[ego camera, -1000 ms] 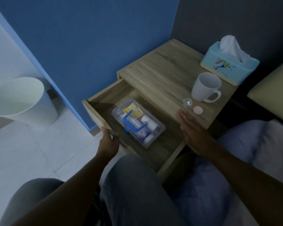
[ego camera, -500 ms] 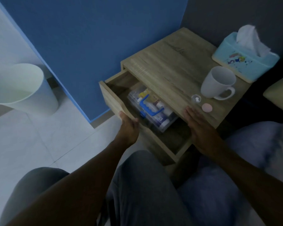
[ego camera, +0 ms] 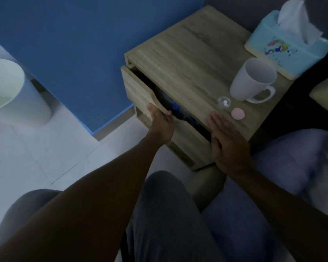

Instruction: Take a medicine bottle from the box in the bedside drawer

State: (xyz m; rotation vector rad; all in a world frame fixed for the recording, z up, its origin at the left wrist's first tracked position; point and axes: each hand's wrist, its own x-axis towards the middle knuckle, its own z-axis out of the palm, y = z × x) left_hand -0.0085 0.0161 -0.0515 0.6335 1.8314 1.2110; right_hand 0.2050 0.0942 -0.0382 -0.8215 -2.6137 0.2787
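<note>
Fingers (ego camera: 167, 115) of left hand (ego camera: 160, 122) curled over the nearly shut drawer (ego camera: 140, 91) front; right hand (ego camera: 228, 140) flat, fingers extended, on nightstand (ego camera: 187, 59) edge.

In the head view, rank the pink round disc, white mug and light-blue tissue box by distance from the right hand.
1. Pink round disc, just beyond the right hand.
2. White mug, farther back on the tabletop.
3. Light-blue tissue box, at the back corner.

The wooden drawer (ego camera: 140, 95) is almost shut, only a narrow dark gap open. The left hand (ego camera: 162, 121) holds its front edge. In the gap, just right of this hand's fingers, a blue part of the box (ego camera: 175, 107) shows.
</note>
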